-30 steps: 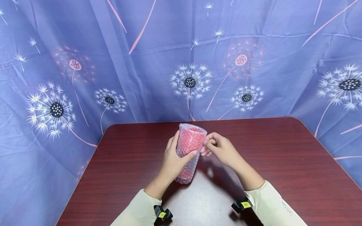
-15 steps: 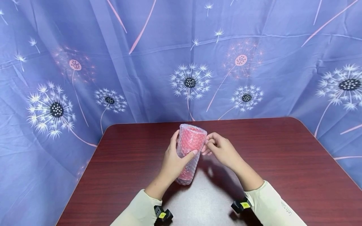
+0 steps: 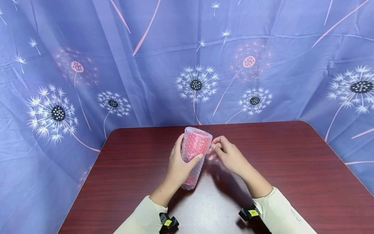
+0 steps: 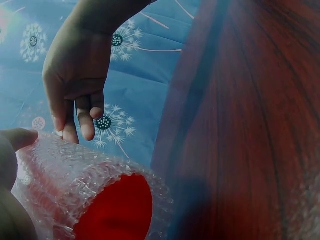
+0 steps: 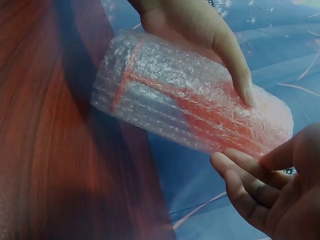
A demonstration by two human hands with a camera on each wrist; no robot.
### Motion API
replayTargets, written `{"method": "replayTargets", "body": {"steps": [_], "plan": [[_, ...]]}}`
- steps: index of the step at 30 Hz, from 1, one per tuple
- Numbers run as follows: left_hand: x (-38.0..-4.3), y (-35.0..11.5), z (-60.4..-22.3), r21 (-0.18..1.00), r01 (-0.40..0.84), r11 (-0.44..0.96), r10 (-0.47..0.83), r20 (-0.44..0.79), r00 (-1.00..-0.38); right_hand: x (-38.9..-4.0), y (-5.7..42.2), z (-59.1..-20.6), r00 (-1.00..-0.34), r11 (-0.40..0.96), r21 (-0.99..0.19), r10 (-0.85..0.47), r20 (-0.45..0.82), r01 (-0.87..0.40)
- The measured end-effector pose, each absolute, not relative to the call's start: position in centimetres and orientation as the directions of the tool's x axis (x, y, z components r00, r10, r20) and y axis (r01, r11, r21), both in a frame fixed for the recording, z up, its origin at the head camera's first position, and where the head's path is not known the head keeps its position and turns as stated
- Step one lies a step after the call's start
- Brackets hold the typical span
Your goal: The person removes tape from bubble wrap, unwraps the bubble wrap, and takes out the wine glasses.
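Observation:
A red cylinder [image 3: 196, 143] wrapped in clear bubble wrap [image 5: 155, 105] tilts above the table in the head view. Around its left side, my left hand [image 3: 179, 165] grips it, thumb across the front and fingers behind. My right hand [image 3: 230, 156] pinches the bubble wrap's edge near the upper right, between thumb and index finger, with the other fingers loosely bent. One round red end [image 4: 117, 210] shows uncovered inside the wrap in the left wrist view. Orange-red lines and a pale patch are visible through the wrap in the right wrist view.
A dark red wood-grain table [image 3: 131, 156] with rounded far corners lies beneath both hands. Blue fabric with a dandelion print [image 3: 163, 81] hangs behind the table and at its sides. Black wrist cameras [image 3: 168, 222] sit at the pale sleeves [image 3: 280, 208].
The wrapped cylinder has shifted very slightly up and to the left in the left hand. The right hand's fingertips moved a little; its pinch on the wrap's edge stays.

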State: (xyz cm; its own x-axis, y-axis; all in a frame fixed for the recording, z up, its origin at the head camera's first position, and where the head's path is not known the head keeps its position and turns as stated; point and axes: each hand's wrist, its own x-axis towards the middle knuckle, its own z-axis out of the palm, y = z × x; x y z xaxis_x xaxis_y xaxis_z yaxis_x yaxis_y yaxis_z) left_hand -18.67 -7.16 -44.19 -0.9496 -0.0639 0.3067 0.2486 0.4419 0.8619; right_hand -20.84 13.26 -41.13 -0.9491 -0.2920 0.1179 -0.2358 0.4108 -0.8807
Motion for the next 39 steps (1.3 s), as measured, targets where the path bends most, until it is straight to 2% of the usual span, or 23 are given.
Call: {"method": "replayTargets", "body": {"steps": [6,11,19,39], "plan": [[-18.71,-7.22,-44.10,0.856,0.262,0.445,-0.064,0.322,-0.945,-20.81,13.35,-41.03,-0.947,0.424,-0.867,-0.286,0.146,-0.261],[-18.67,-7.23,-44.10,0.854,0.269,0.445,-0.065,0.331,-0.941,-20.85,13.43,-41.10,-0.943,0.381,-0.882,-0.285,0.174,-0.278],[-18.59,-7.32,-43.96,0.864,0.268,0.426,-0.075,0.330,-0.941,-21.01,13.44,-40.84,-0.955,0.268,-0.939,-0.258,0.147,-0.217],[-18.64,-7.36,-43.99,0.869,0.250,0.427,-0.087,0.315,-0.945,-21.07,13.47,-40.67,-0.947,0.142,-0.978,-0.306,0.102,-0.152]]}}
